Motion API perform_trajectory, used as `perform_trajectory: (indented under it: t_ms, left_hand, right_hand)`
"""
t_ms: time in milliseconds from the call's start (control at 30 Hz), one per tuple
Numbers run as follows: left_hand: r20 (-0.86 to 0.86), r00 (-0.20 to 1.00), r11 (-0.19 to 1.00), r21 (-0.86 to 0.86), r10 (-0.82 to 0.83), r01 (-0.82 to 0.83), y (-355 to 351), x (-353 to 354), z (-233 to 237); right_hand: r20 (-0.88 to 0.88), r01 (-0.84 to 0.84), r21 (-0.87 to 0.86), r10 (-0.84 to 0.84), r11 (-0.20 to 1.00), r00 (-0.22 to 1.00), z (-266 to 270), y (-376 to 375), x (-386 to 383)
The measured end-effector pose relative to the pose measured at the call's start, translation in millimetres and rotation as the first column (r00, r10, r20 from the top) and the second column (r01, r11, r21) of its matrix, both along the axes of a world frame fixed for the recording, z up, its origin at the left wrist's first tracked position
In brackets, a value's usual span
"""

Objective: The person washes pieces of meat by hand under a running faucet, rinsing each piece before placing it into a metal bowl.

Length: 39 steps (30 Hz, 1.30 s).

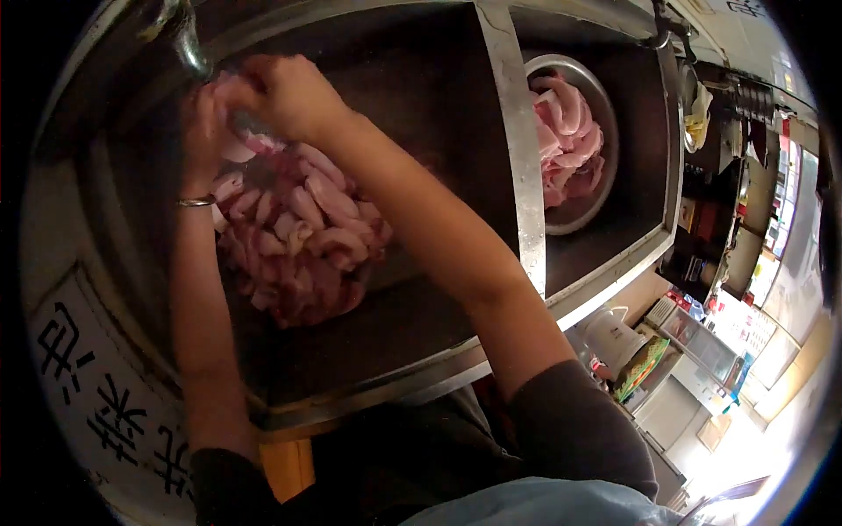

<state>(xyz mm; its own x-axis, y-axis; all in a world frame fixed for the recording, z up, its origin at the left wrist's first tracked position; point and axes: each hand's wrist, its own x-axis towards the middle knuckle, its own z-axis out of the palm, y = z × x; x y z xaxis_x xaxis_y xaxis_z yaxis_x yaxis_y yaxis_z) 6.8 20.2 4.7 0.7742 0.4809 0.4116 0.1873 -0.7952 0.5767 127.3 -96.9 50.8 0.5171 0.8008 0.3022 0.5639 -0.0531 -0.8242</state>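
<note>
Both hands are close together below a metal faucet [189, 46], at the upper left of a dark sink basin. My right hand [279, 95] has its fingers bent over a piece of pale pink meat. My left hand [203, 131], with a bracelet at the wrist, is in shadow beside it, its fingers curled around the same meat. Just below the hands lies a heap of raw pink meat pieces [307, 237] in the basin. The fingertips of both hands are partly hidden and blurred.
A metal divider [519, 149] separates this basin from a second one on the right. There, a round metal bowl [611, 131] holds more raw meat [566, 131]. Handwritten characters mark the left wall. Shelves, a white bucket [610, 337] and a green-edged box stand further right.
</note>
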Motion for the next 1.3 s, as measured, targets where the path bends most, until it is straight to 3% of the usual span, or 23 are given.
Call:
perform_trajectory:
  t_ms: [33,67,100,133,167,200,267,300,367,500,567,733,800,833,867,900,933,1000,1033,1067,1133,1233,1300]
  left_hand:
    - [0.096,0.995,0.891,-0.451,-0.008,0.051,3.3,2.5,-1.4]
    - [0.181,0.983,0.589,-0.797,0.026,0.131,5.4,4.2,-3.6]
    - [0.179,0.984,0.588,-0.798,0.02,0.133,6.6,6.1,-6.0]
    - [0.186,0.983,0.862,-0.498,-0.004,0.097,6.0,10.4,0.2]
    - [0.186,0.982,0.992,-0.112,-0.029,0.05,5.8,14.1,6.9]
    - [0.184,0.982,0.992,-0.113,-0.031,0.052,0.4,15.5,11.7]
    - [0.179,0.972,0.721,-0.692,0.153,0.014,-26.7,23.3,39.5]
    - [0.177,0.973,0.72,-0.694,0.15,0.015,-22.1,19.0,30.1]
    - [-0.159,0.981,0.818,-0.547,0.108,-0.179,-7.9,6.9,5.2]
    - [0.033,0.999,0.727,-0.687,0.013,0.013,-7.7,7.5,-2.8]
    - [0.127,0.991,0.583,-0.809,0.046,0.076,-18.2,15.8,17.1]
    - [0.183,0.983,0.862,-0.496,-0.012,0.103,-29.3,21.4,21.4]
    - [0.11,0.987,0.949,-0.281,-0.117,0.144,-19.1,21.2,0.2]
    - [0.062,0.984,0.97,-0.172,-0.165,0.173,-17.5,19.6,0.4]
    - [0.187,0.953,0.735,-0.606,-0.24,0.304,-33.4,18.9,43.3]
    - [0.342,0.91,0.301,-0.865,-0.232,0.402,-49.2,20.1,85.3]
    - [0.331,0.916,0.317,-0.864,-0.226,0.391,-47.4,21.6,83.5]
    - [0.045,0.997,0.301,-0.952,-0.061,0.061,-35.3,30.0,57.8]
    - [-0.146,0.985,0.4,-0.911,-0.092,-0.097,-16.0,32.9,24.5]
    - [-0.149,0.985,0.405,-0.909,-0.086,-0.102,-18.5,28.8,14.4]
    - [0.065,0.997,0.472,-0.878,-0.032,0.073,-23.6,24.7,4.4]
    - [-0.032,0.995,0.339,-0.939,0.091,-0.061,-28.8,12.5,-4.9]
    - [-0.055,0.998,0.39,-0.919,0.013,-0.056,-22.7,7.3,-21.6]
  right_hand:
    - [-0.096,-0.067,-0.066,0.06,0.996,0.994,6.8,-3.7,1.4]
    - [-0.195,-0.138,-0.124,0.112,0.983,0.974,13.8,-5.7,1.6]
    - [-0.198,-0.132,-0.124,0.106,0.983,0.975,18.0,-6.2,1.0]
    - [-0.372,-0.099,-0.045,0.076,0.994,0.925,19.8,-5.9,0.2]
    - [-0.534,-0.053,0.029,0.06,0.998,0.844,21.9,-4.8,0.2]
    - [-0.535,-0.05,0.029,0.058,0.998,0.843,23.8,-2.9,2.6]
    - [-0.533,-0.003,0.049,0.029,0.999,0.846,29.4,1.5,8.5]
    - [-0.534,0.0,0.047,0.025,0.999,0.845,33.3,0.3,10.9]
    - [-0.386,-0.006,-0.033,-0.008,0.999,0.923,43.9,-5.1,16.4]
    - [-0.434,0.075,-0.013,-0.074,0.997,0.898,39.6,-3.5,17.3]
    - [-0.31,0.057,0.045,-0.04,0.997,0.95,43.4,-6.6,9.6]
    - [-0.536,-0.026,0.039,0.043,0.999,0.843,54.0,-3.8,18.2]
    - [-0.339,0.085,-0.011,-0.084,0.996,0.937,46.9,4.5,25.5]
    - [-0.545,-0.219,0.045,0.208,0.975,0.812,60.9,-4.3,47.7]
    - [-0.69,-0.48,0.161,0.446,0.862,0.57,73.6,-9.2,64.2]
    - [-0.644,-0.235,0.138,0.267,0.962,0.717,74.6,-4.0,44.8]
    - [-0.592,0.033,0.128,0.05,0.991,0.804,75.3,-1.8,25.7]
    - [-0.695,0.073,0.149,0.052,0.986,0.717,77.5,-2.2,26.6]
    - [-0.78,0.123,0.155,0.045,0.98,0.625,79.3,-2.8,27.8]
    - [-0.855,0.197,0.214,0.086,0.957,0.512,87.5,-3.1,25.2]
    - [-0.74,0.144,0.151,0.015,0.978,0.672,96.0,-12.1,38.8]
    - [-0.783,0.233,0.207,0.019,0.95,0.622,111.6,-13.6,34.1]
    - [-0.749,0.173,0.303,0.122,0.937,0.651,105.2,-15.4,29.7]
